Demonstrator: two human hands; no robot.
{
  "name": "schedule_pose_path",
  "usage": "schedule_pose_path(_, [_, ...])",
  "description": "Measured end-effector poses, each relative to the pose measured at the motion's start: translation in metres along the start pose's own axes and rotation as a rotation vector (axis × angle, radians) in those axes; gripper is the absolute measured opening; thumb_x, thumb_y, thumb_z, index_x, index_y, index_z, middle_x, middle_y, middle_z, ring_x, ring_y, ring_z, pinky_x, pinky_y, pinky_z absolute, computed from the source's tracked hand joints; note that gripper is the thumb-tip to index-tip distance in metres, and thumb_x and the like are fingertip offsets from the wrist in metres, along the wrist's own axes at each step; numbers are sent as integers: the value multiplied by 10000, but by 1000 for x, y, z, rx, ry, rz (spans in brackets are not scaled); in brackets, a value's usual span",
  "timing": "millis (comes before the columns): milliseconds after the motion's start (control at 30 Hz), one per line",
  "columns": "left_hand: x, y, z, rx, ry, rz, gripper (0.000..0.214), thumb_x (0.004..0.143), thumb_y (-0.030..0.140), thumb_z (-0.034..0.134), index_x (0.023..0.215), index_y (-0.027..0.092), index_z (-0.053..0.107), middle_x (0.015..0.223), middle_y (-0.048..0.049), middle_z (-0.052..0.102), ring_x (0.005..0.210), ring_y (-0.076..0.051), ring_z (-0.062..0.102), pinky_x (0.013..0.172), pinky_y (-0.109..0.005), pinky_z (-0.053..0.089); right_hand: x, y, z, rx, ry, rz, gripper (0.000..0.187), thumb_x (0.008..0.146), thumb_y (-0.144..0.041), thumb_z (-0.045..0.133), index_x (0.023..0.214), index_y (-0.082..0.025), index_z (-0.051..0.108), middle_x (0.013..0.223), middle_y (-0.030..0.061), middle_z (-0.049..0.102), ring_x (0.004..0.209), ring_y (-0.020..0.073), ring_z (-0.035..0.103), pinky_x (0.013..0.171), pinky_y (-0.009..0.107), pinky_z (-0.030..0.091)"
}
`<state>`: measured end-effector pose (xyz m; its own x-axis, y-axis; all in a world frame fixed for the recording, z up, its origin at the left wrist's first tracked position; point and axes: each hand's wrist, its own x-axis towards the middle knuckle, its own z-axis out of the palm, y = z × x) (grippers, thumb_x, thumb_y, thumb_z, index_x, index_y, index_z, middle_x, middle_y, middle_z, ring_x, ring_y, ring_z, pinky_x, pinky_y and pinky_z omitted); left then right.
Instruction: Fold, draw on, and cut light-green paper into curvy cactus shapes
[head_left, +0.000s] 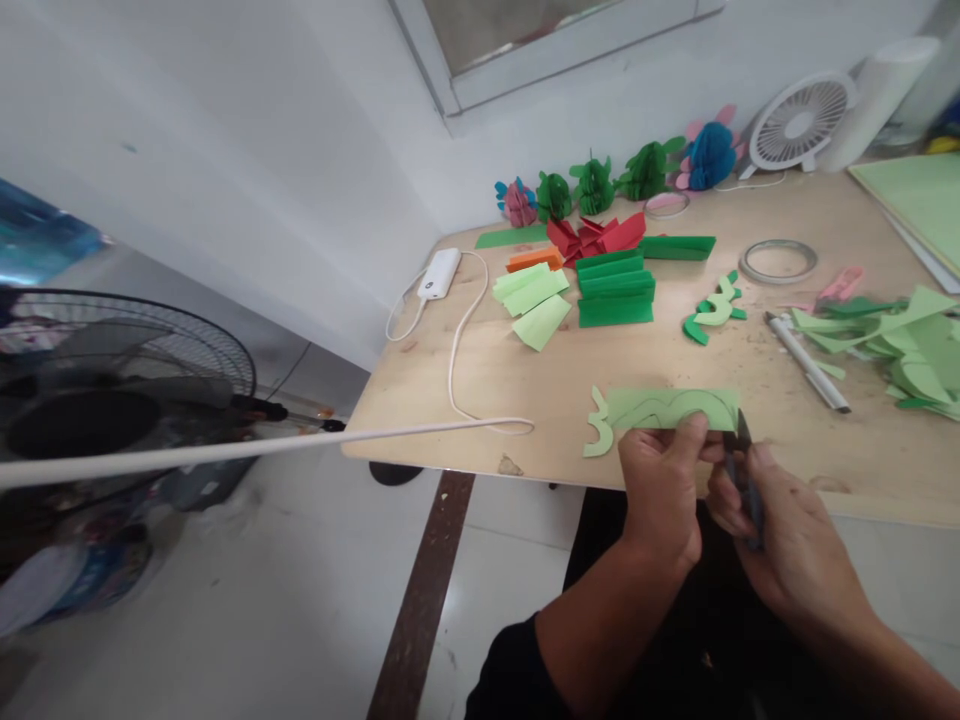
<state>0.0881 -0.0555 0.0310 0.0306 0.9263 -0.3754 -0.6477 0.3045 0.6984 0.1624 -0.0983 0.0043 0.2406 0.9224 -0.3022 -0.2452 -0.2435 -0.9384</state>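
My left hand [664, 480] pinches a light green paper strip [637, 402] at its lower edge, thumb on top. Curved pencil-like lines run along the strip. In my right hand [784, 520] is a pair of dark scissors [742, 470], with the blades at the strip's right end. Whether the blades have cut into the paper I cannot tell. Just left of the strip lies a wavy light green cutout [598, 430]. Farther back on the table are more wavy cutouts [716, 308] in light and dark green.
Folded green paper [615, 290], pale green strips [532, 295] and red paper [592, 240] lie on the table [420, 385]. A marker [806, 362], tape roll [778, 262] and paper scraps [915, 350] are at right. A white cable [300, 440] crosses the left edge; a small fan [801, 125] stands behind.
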Motion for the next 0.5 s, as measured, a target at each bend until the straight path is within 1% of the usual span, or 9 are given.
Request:
schedule_pose_path(33, [0, 0, 0, 2, 4, 0, 142, 705, 284, 731, 669, 150, 702, 635, -39, 701, 580, -140, 669, 586, -235, 528, 0, 0, 0, -3, 2, 0, 598, 860, -719, 528, 493, -247, 500, 472, -20, 369, 468, 121, 337, 490, 318, 370])
schedule_pose_path(167, [-1, -1, 1, 3, 30, 8, 146, 706, 288, 737, 664, 152, 706, 658, -40, 707, 604, -134, 678, 607, -227, 527, 2, 0, -1, -23, -15, 16, 604, 832, -740, 555, 489, -244, 515, 468, -12, 392, 449, 115, 310, 422, 315, 272])
schedule_pose_path(333, [-1, -1, 1, -19, 26, 6, 151, 703, 287, 761, 665, 150, 712, 654, -34, 704, 603, -121, 676, 624, -216, 523, 3, 4, 1, 50, 22, 8, 569, 833, -688, 597, 489, -245, 505, 476, -17, 384, 463, 115, 314, 435, 313, 278])
schedule_pose_path(500, [-1, -1, 1, -19, 33, -7, 215, 689, 338, 804, 661, 147, 711, 648, -33, 702, 601, -125, 679, 620, -221, 528, 2, 3, 1, 37, 18, 12, 567, 849, -674, 587, 478, -253, 507, 470, -9, 377, 461, 125, 306, 433, 330, 257])
